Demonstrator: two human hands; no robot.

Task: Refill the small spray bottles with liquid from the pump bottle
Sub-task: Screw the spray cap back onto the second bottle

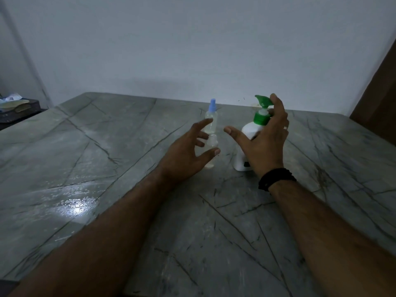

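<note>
Both hands spread wide, holding nothing: left hand (188,153) could topple the near spray bottle (211,155) (light, narrow-based) reaching in, right hand (264,142) the pump bottle (249,133)

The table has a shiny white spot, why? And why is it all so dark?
Head view: dim, bluish light overall; the white patch is glare bouncing off the table; the right hand looks slightly smeared by motion blur; the wide lens bends the table's edges.

the right hand (264,142) hides much of the pump bottle (246,133); contact unclear.
</note>
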